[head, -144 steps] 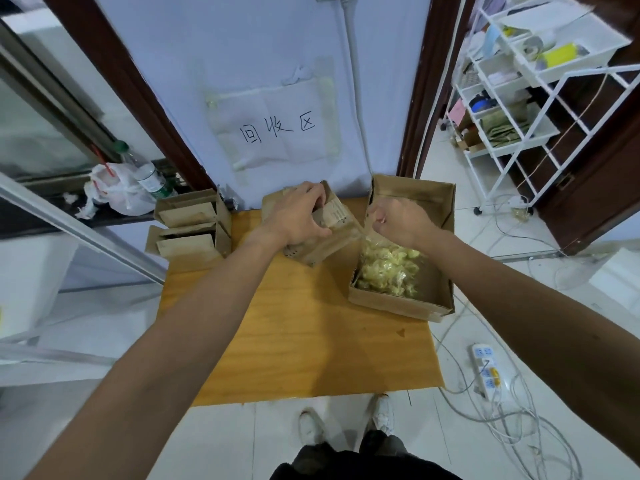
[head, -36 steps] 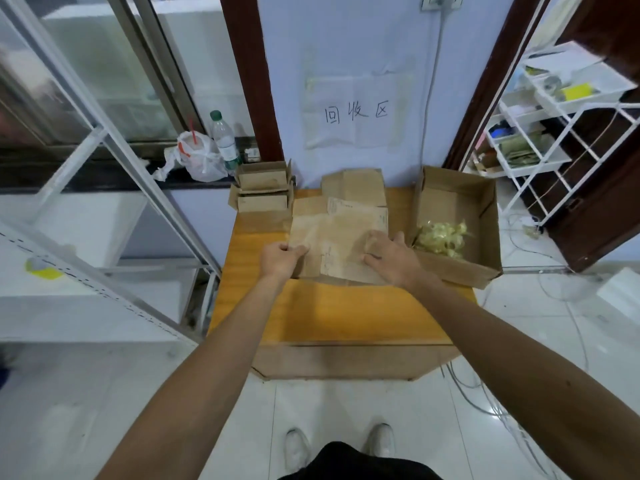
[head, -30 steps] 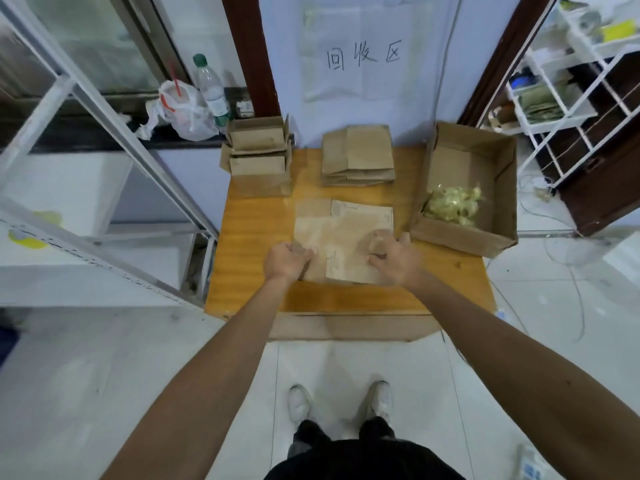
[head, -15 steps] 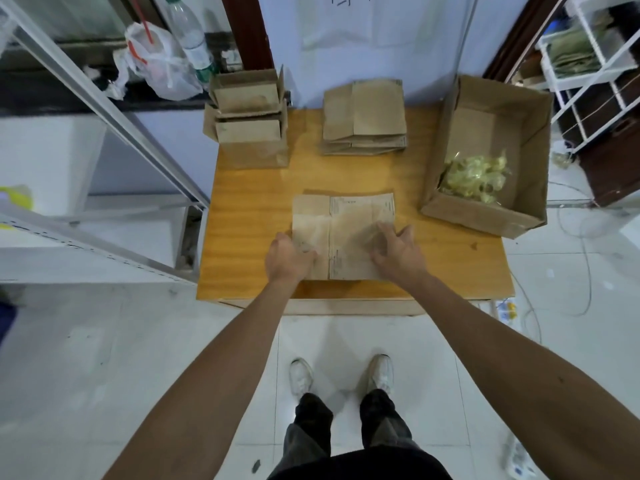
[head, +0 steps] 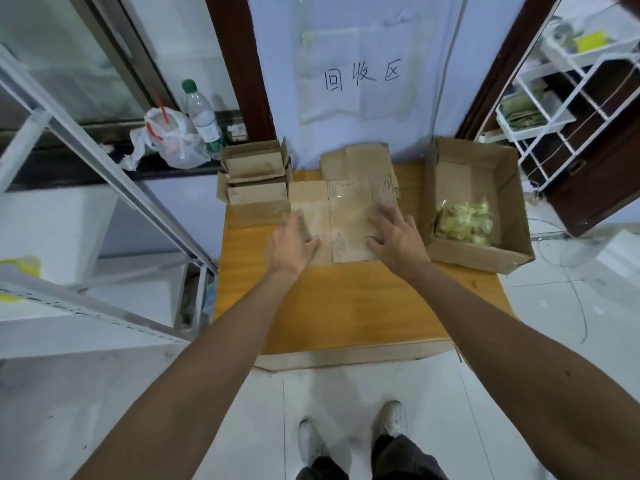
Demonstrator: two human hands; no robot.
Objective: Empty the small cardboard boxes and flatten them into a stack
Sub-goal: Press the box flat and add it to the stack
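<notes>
At the back left of the wooden table [head: 346,306], two small brown boxes [head: 254,181] stand unflattened. Your left hand [head: 292,244] rests on the flattened box [head: 346,220] mid-table, fingers straight and close together. The box's far edge meets the flat stack [head: 356,161] behind. Your right hand [head: 398,237] presses its right side, fingers spread. The card looks light, thin, matt and springy at the creases, so take it by both side edges

Flattened box [head: 346,220]: plain kraft brown with small dark print. Table [head: 346,306]: orange-yellow wood grain. Open carton [head: 478,254]: same brown. Packets [head: 464,220] inside it: pale yellow-green. Wall sign [head: 360,74]: white, black handwritten characters. Bottle [head: 202,116]: clear, green cap. Door frame [head: 242,64]: dark brown.
</notes>
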